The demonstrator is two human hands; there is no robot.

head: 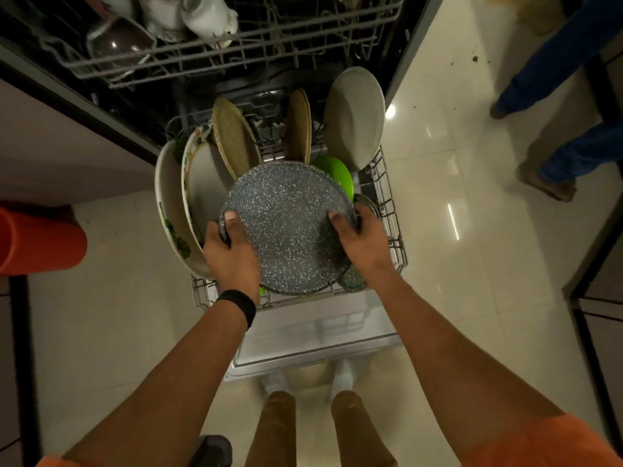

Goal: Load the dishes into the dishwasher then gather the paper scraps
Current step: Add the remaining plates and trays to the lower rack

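Observation:
I hold a round grey speckled plate (286, 227) over the pulled-out lower rack (392, 227) of the open dishwasher. My left hand (229, 254) grips its left rim, thumb on top. My right hand (360, 241) grips its right rim the same way. Upright in the rack stand white plates (202, 183) at the left, two woven mats (232, 139), a grey plate (355, 119) at the back right and a green dish (333, 171) half hidden behind the speckled plate. A small patterned bowl (352, 278) sits under my right wrist.
The upper rack (236, 45) holds white cups and a dark bowl. The dishwasher door (313, 335) lies open before my feet. An orange bin (37, 241) stands at the left. Another person's legs (553, 85) are at the right on the tiled floor, near some crumbs.

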